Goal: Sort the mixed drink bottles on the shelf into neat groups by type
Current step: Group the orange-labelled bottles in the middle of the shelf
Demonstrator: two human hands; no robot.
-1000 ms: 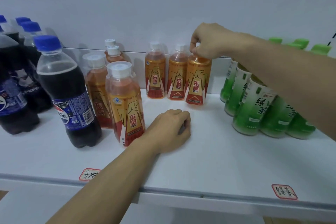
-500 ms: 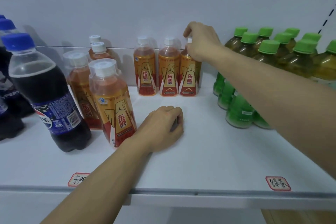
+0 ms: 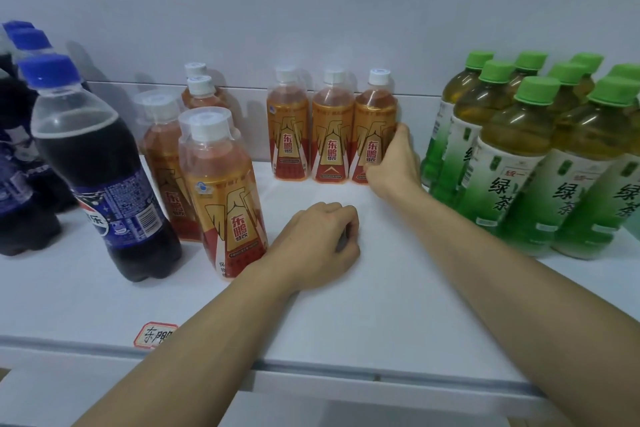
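Observation:
Three orange energy-drink bottles stand in a row against the back wall. My right hand (image 3: 393, 163) grips the lower body of the rightmost one (image 3: 373, 121). My left hand (image 3: 320, 241) rests on the white shelf (image 3: 398, 288) with its fingers curled and nothing in it. Several more orange bottles stand at the left, the nearest (image 3: 223, 194) just left of my left wrist. A cola bottle (image 3: 104, 177) with a blue cap stands left of them. Green tea bottles (image 3: 526, 163) with green caps are grouped on the right.
More cola bottles (image 3: 20, 156) crowd the far left edge. A red-bordered label (image 3: 154, 334) is stuck at the shelf's front edge. The wall closes off the back of the shelf.
My right hand slid from the cap of the rightmost orange bottle down to its lower body. The bottle now stands close beside the other two. My left hand stayed put.

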